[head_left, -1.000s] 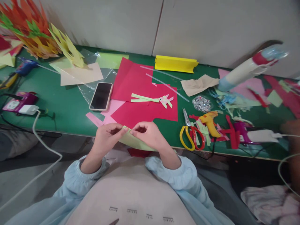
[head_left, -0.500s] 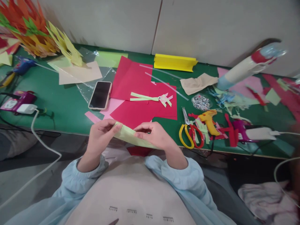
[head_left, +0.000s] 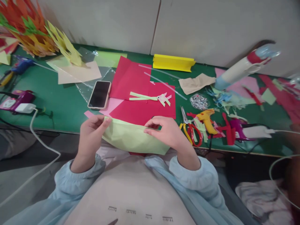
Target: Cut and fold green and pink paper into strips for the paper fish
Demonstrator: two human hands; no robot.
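A light green sheet of paper [head_left: 134, 136] hangs between my hands at the table's near edge, its lower edge bowed toward me. My left hand [head_left: 92, 134] pinches its upper left corner between thumb and fingers. Along the upper edge, to the right, my right hand [head_left: 165, 131] has its thumb and fingertips closed on the paper. Just beyond lie red paper sheets [head_left: 133, 78]. On them rests a small paper fish-like figure [head_left: 163, 99] in pink and green, with long pale green strips running left from it.
A phone [head_left: 99, 94] lies left of the red sheets. To the right are scissors [head_left: 191, 131], a yellow glue gun [head_left: 207, 119], a bag of small beads [head_left: 199, 102] and a bottle [head_left: 243, 67]. A blue glue gun [head_left: 22, 66] and purple power socket [head_left: 17, 100] are at left.
My hands have moved apart, the left one leftward and the right one rightward. The green paper, a narrow band before, now shows a much broader face.
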